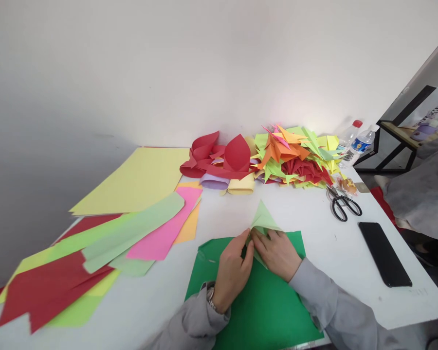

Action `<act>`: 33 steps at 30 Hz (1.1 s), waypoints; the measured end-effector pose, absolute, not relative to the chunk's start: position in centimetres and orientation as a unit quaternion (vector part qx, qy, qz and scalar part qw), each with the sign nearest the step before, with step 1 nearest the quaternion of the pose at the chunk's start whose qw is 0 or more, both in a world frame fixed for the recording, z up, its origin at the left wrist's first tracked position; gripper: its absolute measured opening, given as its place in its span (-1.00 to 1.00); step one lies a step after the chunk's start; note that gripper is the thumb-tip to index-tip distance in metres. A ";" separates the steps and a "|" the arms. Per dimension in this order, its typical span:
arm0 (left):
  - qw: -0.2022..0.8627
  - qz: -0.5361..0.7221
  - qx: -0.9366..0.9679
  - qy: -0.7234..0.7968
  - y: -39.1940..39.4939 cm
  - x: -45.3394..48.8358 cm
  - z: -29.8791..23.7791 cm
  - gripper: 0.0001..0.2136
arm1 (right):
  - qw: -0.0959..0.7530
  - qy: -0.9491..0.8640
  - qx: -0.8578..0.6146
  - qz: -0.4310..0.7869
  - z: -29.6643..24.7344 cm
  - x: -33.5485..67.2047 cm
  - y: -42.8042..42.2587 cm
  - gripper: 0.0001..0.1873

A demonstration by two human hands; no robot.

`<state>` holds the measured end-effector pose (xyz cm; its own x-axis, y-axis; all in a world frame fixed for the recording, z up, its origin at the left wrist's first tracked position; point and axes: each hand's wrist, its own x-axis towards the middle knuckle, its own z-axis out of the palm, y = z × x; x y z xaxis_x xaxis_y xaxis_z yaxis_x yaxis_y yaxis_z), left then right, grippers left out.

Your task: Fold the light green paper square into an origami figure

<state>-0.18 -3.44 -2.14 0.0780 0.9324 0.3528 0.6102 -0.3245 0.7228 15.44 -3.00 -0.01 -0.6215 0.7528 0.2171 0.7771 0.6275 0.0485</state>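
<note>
A partly folded sheet of light green paper (262,214) stands over a dark green sheet (266,306) on the white table, its pointed corner facing away from me. My left hand (233,267) pinches the paper's left edge with thumb and fingertips. From the right, my right hand (279,253) presses on the same paper, its fingers bent and partly tucked under a fold. The fingertips of both hands meet near the paper's middle, and the lower part of the paper is mostly hidden by them.
Red, pink, green and yellow paper pieces (58,282) spread at left, below large yellow sheets (138,180). Folded paper shapes (292,155) pile up by the wall. Scissors (342,204), a black phone (384,253) and plastic bottles (359,146) are at right. A person's grey sleeve (419,189) shows beyond.
</note>
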 end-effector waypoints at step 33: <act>0.040 0.367 0.811 0.453 -5.8 1.0 -1.8 -0.54 | 0.123 -0.892 -0.435 0.012 -1.0 17.2 -2.2 -0.50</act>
<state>1.04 -5.77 -1.83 0.3198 0.7645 0.5597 0.7064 -0.5861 0.3969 17.22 -2.17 -0.98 -0.5918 0.7785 0.2091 0.7723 0.6219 -0.1294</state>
